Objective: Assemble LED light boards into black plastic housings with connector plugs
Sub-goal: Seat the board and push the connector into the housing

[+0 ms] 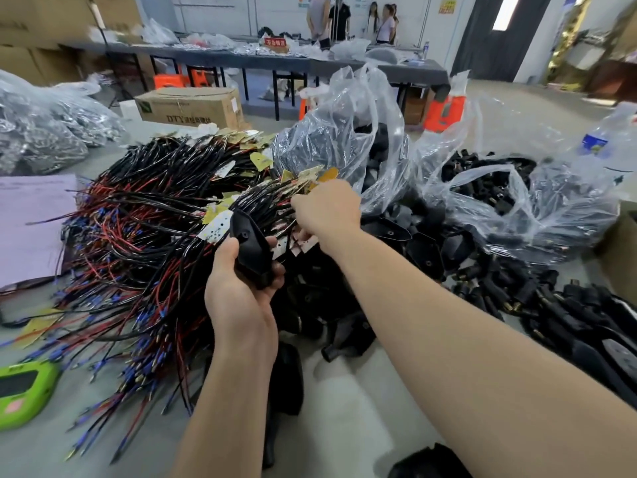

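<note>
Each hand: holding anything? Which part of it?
Left hand grips a black housing round its lower half. Right hand is curled into the wired boards; what it pinches cannot be told.

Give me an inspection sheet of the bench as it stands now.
Surface: grey table, largely covered.
Job's things: black housing in hand; loose housings heaped to its right; connector plugs in a clear bag; LED boards atop the wire heap.
Clutter: green device, purple paper, water bottle.
Hands: left hand grips the black housing; right hand reaches among the LED boards, its grip hidden.
Cables: red and black leads tangled in one heap.
Surroundings: cardboard box, far table, people standing.
</note>
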Demonstrator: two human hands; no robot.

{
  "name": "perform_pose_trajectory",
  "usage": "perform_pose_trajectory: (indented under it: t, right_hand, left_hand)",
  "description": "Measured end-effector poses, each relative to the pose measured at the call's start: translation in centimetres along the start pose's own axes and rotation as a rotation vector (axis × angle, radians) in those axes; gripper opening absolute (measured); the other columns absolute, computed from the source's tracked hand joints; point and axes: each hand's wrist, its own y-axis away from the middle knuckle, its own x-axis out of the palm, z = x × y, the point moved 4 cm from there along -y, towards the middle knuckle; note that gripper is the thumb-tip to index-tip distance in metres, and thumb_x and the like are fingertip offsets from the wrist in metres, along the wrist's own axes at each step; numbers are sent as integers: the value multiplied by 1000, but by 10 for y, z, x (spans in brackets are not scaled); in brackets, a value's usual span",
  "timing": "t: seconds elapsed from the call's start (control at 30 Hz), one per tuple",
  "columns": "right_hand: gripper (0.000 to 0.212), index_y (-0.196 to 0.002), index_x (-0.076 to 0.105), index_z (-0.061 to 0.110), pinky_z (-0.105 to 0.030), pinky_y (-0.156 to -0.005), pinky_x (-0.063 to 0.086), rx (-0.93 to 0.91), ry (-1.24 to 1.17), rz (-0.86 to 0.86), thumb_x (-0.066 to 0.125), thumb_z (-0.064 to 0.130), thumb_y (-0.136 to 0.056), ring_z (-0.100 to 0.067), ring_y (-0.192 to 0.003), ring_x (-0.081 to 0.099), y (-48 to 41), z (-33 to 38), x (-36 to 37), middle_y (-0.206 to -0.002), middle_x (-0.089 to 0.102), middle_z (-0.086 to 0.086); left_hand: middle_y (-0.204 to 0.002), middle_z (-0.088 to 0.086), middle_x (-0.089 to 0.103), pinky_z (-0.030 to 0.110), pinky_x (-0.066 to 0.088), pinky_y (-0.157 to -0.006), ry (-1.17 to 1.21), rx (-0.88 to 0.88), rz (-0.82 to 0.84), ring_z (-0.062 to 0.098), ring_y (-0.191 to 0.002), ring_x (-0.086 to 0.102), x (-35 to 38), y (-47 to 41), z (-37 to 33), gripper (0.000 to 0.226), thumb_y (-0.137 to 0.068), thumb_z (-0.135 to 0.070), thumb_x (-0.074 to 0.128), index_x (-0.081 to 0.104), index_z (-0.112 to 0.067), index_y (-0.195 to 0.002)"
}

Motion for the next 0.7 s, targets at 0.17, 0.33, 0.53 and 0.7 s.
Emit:
perform_pose_trajectory:
  t: [0.17, 0.33, 0.53, 0.7]
  right_hand:
    - [25, -73, 64, 7, -13, -37, 31, -118, -94, 160, 58, 15, -96, -12, -31, 47, 6, 16, -59, -45, 61, 0]
    - [23, -83, 57, 10, -20, -39, 36, -31, -558, 379, 49, 13, -104, -16, -42, 53, 10, 9, -118, -65, 68, -12]
    - [27, -99, 63, -1, -19, -32, 18, -70, -563, 486, 45, 17, -109, -5, -26, 23, 22, -9, -151, -48, 43, 2]
    - [36, -78, 64, 8, -22, -37, 18, -75, -670, 425, 58, 33, -104, -12, -29, 19, 47, -45, -164, -40, 30, 3]
  left_hand:
    - [-89, 9, 76, 21, 47, -49, -70, 34, -14, 17, -56, 58, -3, 0, -4, 27, -102, -32, 52, 73, -19, -90]
    - [-92, 11, 74, 22, 43, -43, -202, 24, 18, 20, -53, 60, -1, 5, -3, 26, -98, -33, 55, 73, -14, -95]
    - [-83, 25, 70, 22, 33, -38, -251, -120, 497, 18, -46, 48, 30, 38, 8, 34, -94, -31, 52, 80, -12, -96]
    - [-89, 15, 68, 28, 52, -50, -317, -473, 671, 22, -57, 58, 52, 70, 45, 34, -90, -34, 53, 74, -19, -112]
